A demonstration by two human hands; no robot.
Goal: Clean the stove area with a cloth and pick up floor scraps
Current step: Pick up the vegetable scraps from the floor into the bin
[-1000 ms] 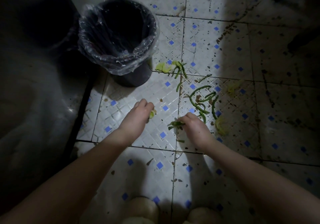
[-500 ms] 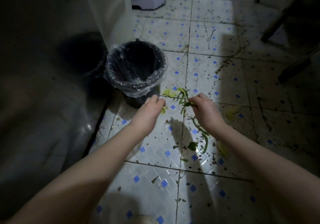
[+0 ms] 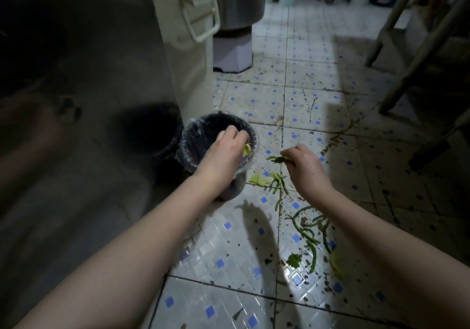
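Bin (image 3: pixel 189 150) boxed in: dark cabinet (image 3: pixel 89 125) on its left, white tub (image 3: pixel 188 69) just behind. Open access from tiled floor (image 3: pixel 305 94) on its right, green scraps (image 3: pixel 307 229) littering the near tiles; table legs (image 3: pixel 419 56) well apart, far right.

I get a dim, murky view: the left side sinks into black, glare flares off the floor (image 3: pixel 296 277) low right, and the edges bow.
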